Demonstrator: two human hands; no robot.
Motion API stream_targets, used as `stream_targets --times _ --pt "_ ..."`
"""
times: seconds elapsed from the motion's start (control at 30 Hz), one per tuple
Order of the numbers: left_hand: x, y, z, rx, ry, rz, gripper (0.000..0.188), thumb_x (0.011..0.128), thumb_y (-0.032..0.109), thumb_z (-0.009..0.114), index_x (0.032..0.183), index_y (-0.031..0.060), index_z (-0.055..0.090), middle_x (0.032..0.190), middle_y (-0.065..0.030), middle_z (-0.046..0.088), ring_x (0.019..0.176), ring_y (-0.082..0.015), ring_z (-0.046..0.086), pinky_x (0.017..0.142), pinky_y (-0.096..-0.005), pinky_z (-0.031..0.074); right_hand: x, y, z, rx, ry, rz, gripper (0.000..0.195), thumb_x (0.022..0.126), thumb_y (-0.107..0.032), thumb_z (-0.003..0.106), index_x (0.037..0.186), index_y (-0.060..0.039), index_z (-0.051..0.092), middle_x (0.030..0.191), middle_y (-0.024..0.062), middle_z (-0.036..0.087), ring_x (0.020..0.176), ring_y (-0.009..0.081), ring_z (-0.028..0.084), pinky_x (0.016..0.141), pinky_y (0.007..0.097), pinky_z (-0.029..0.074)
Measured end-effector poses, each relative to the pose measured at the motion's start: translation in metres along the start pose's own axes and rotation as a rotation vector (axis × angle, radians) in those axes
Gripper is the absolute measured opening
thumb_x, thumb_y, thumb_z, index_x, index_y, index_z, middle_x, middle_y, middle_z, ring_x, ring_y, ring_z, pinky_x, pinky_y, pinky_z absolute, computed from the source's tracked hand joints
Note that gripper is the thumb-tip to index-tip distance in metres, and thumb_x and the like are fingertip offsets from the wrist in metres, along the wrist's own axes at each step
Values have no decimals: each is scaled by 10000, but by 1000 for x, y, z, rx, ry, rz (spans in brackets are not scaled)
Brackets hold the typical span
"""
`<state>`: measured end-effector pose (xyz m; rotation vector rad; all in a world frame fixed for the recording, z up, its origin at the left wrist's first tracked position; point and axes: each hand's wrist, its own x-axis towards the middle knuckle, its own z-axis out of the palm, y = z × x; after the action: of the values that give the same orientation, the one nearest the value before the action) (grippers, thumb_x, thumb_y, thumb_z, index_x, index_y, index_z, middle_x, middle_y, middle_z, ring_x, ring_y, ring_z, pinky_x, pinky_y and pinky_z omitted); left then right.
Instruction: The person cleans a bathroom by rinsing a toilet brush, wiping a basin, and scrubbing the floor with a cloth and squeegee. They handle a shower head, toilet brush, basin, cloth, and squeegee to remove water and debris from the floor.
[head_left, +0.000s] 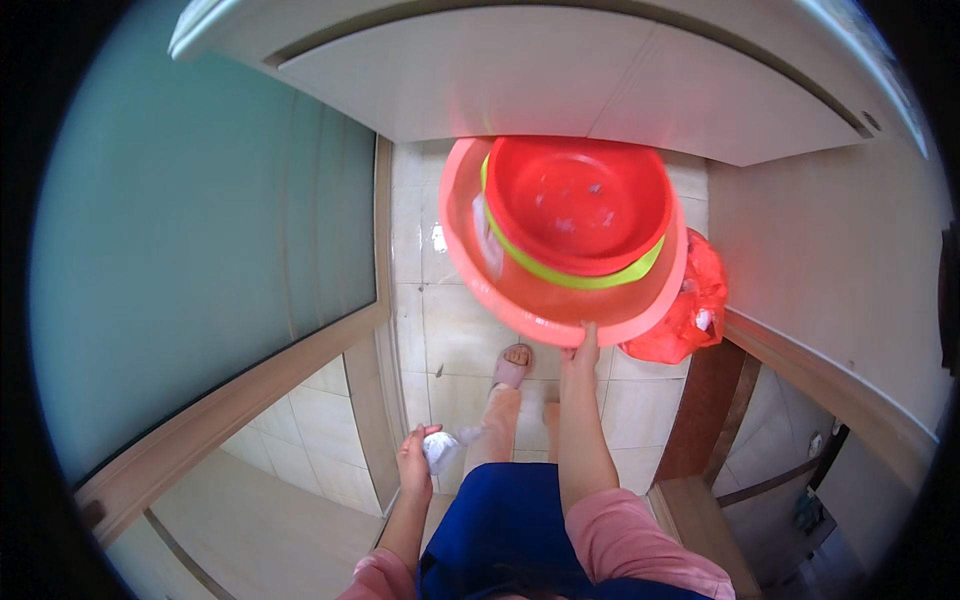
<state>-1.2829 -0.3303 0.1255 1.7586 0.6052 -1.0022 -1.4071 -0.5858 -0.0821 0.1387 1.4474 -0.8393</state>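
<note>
My right hand (583, 349) grips the near rim of a large pink plastic basin (480, 292), thumb on the inside. Nested in that basin is a yellow-green basin (592, 282), and a red basin (581, 202) sits on top of it. A few pale wet-looking bits lie on the red basin's bottom. Inside the pink basin, a whitish piece (487, 236) rests along the left wall. Lower down, away from the basins, my left hand (416, 454) holds a crumpled white wad (440, 452), perhaps paper or cloth.
A white cabinet (465, 82) overhangs the basins' far side. Beside the pink basin, a red plastic bag (675, 322) lies on the tiled floor (450, 330). To the left stands a framed frosted-glass door (202, 210). My slippered foot (514, 364) is just below the basin.
</note>
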Motion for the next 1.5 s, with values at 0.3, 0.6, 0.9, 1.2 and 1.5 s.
stream_targets --times 0.3,0.6,0.9,1.2,1.5 --pt "14 27 0 289 -118 -46 582 892 486 446 1144 -29 549 1041 -130 625 884 -189 612 808 -299 457 -184 -66 -56 -142 187 59 468 788 -159 595 1221 -83 434 1034 21 532 865 187 554 645 288 478" --pt "136 -94 63 268 -70 -62 617 700 497 676 1057 -1 604 1009 -156 623 918 -239 598 785 -336 466 -204 -102 -130 -529 52 97 479 793 -484 574 1117 -135 525 942 -16 528 898 132 456 767 357 396" --pt "34 -87 88 701 167 -61 429 661 249 658 929 -84 619 911 -197 641 847 -269 620 762 -372 470 -184 -145 -154 -307 49 -63 571 726 -379 722 1109 -5 526 1038 109 580 898 220 588 745 382 502" --pt "-87 -89 88 610 142 134 329 687 161 651 899 -85 602 855 -150 626 774 -228 601 681 -349 480 -193 -107 -268 -510 289 -207 397 716 -125 712 1056 35 584 987 117 620 816 211 617 678 297 500" --pt "-146 -146 42 907 -252 478 465 712 164 674 1067 -71 486 976 -173 589 873 -261 578 778 -359 457 -340 -119 -379 45 582 -104 352 736 -199 657 992 26 568 908 81 596 748 172 584 569 283 460"
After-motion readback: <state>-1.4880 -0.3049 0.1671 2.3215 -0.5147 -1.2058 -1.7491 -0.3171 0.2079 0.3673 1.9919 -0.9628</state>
